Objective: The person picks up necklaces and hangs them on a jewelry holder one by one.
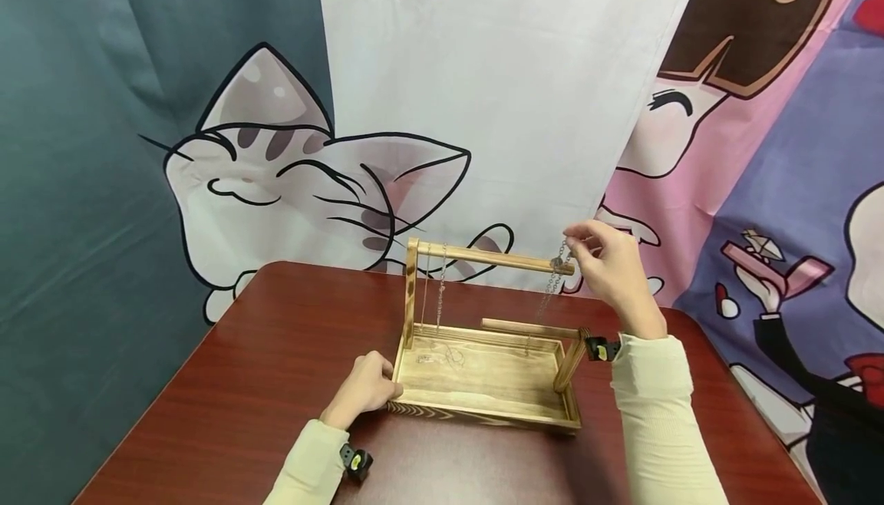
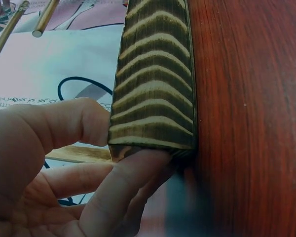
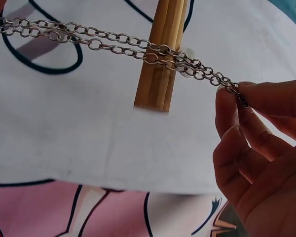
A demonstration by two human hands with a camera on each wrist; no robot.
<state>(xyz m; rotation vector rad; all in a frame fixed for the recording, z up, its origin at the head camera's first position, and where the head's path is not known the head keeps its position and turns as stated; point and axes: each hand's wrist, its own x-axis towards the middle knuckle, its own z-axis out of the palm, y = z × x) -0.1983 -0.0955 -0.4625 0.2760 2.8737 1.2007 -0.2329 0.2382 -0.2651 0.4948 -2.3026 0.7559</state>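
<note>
A wooden jewelry stand (image 1: 497,378) has a shallow tray base, a long upper bar (image 1: 504,259) and a shorter lower bar (image 1: 514,327). My left hand (image 1: 366,384) grips the tray's front left corner. In the left wrist view, thumb and fingers hold the end of its striped wooden side (image 2: 155,89). At the upper bar's right end, my right hand (image 1: 611,263) pinches a silver chain necklace (image 3: 103,39) between thumb and fingertips. Two strands of it run past the bar's free end (image 3: 155,84); whether they rest on it I cannot tell.
Two thin chains (image 1: 440,298) hang from the upper bar's left part. Fine jewelry pieces (image 1: 453,357) lie in the tray. The stand sits on a reddish-brown table (image 1: 290,336). Behind it hangs a printed cloth (image 1: 497,90) with cartoon figures.
</note>
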